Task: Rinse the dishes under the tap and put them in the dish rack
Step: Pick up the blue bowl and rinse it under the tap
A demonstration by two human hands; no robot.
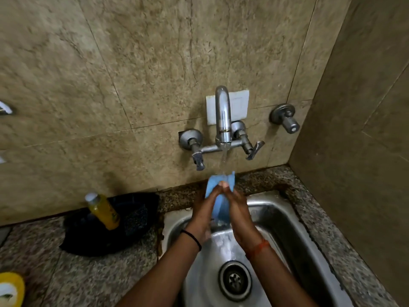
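Observation:
A blue plastic dish [220, 207] is held upright between both my hands over the steel sink [287, 235]. My left hand [204, 214] grips its left side and my right hand [240, 214] grips its right side, fingertips meeting near its top. Water runs from the chrome tap [223, 116] straight onto the dish's upper edge and streams down into the basin. The dish's exact shape is hidden by my fingers. No dish rack is in view.
A yellow bottle [103, 210] leans in a black holder [115, 222] on the granite counter left of the sink. A yellow object [11, 289] sits at the bottom left corner. Tap handles [254, 149] jut out; a wall stands at the right.

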